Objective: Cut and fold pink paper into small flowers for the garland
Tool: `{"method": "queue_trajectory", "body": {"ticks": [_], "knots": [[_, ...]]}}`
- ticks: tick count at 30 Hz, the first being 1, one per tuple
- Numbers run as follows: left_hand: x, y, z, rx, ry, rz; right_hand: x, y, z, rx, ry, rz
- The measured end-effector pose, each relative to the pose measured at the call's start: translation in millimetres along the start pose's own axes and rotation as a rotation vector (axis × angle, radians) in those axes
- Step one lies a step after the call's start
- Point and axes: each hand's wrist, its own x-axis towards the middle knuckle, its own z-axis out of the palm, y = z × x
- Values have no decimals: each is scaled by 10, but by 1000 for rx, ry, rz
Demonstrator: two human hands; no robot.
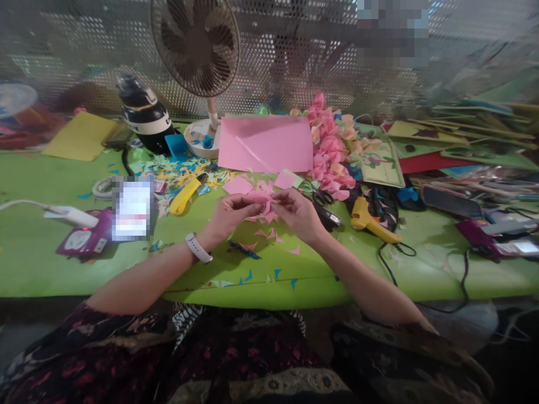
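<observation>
Left hand [229, 217] and right hand [298, 214] are both closed in a pinch, thumb to fingertips, on a small pink paper piece [260, 198] at the centre of the frame, over the green desk [143, 275]. Thin-looking, it is probably very light, pliable and easily creased or torn; a gentle fingertip hold at its opposite edges suits it. Pink paper petals [330, 154] lie heaped upper right of centre.

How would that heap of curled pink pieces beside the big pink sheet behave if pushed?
The curled pink pieces look like thin paper, so they're probably very light. They seem loosely piled, so a push may scatter them rather than shift them together. Their curled shapes would likely crush under firm pressure.
</observation>
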Motion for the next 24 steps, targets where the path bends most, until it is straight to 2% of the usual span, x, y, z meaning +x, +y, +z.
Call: {"method": "queue_trajectory", "body": {"ticks": [9, 16, 24], "knots": [[-4, -44, 13, -25, 99, 89, 2, 126, 149, 110, -3, -8], [91, 74, -157, 48, -117, -122, 3, 54, -1, 70, -127, 26], [160, 115, -282, 104, -287, -284, 29, 72, -25, 45, -54, -2]]}}
